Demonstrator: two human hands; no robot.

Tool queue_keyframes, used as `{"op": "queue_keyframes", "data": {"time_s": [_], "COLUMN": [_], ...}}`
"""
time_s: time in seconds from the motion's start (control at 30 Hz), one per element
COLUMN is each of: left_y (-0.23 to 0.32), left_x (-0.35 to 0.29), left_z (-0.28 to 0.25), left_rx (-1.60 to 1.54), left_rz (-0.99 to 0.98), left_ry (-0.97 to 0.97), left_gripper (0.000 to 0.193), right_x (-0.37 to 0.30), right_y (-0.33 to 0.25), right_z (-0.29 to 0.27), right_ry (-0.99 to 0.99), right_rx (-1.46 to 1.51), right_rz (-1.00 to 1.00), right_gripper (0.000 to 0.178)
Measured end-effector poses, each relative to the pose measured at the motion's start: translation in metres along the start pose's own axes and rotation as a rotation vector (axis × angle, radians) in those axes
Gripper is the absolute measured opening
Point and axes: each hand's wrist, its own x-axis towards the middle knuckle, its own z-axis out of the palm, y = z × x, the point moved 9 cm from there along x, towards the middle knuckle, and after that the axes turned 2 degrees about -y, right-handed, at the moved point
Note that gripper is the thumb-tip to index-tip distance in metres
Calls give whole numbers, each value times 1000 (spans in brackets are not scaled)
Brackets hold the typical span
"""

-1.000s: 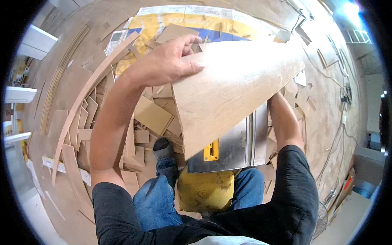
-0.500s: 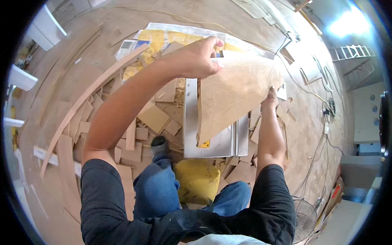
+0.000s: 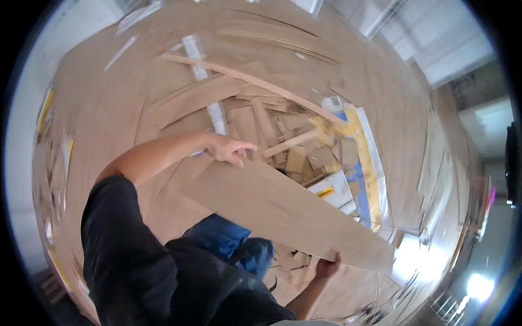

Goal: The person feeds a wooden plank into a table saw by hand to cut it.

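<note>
I hold a long light-brown wooden floor plank [image 3: 283, 209] across my body, above my blue-jeaned legs. My left hand [image 3: 228, 148] rests on its upper left end, fingers spread over the edge. My right hand [image 3: 325, 267] grips the plank's lower edge from below, near its right end. Beyond the plank lies a heap of cut plank offcuts [image 3: 283, 136] on the floor.
A grey table saw top with a yellow part [image 3: 334, 191] shows behind the plank, beside blue-yellow-white packaging [image 3: 367, 163]. Long plank strips [image 3: 255, 81] lie across the wood-look floor. A white wall [image 3: 440, 43] stands at the upper right.
The view has swung sharply to the left. The plank has come off the saw top and turned lengthwise across my lap; both hands stay on it.
</note>
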Motion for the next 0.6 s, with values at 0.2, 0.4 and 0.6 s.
{"op": "queue_keyframes", "data": {"time_s": [0.2, 0.4, 0.6], "left_y": [-33, -17, -151], "left_x": [-239, -371, -578], "left_z": [115, 188, 295], "left_rx": [628, -100, -351], "left_rz": [-226, -293, -432], "left_ry": [593, 903, 1102], "left_gripper": [80, 77, 82], "right_x": [-193, -325, -442], "right_y": [92, 145, 258], "right_z": [182, 330, 359], "right_ry": [-392, -844, -1167], "right_rx": [-306, -768, -1473], "right_rz": [240, 387, 826], "right_gripper": [56, 57, 58]}}
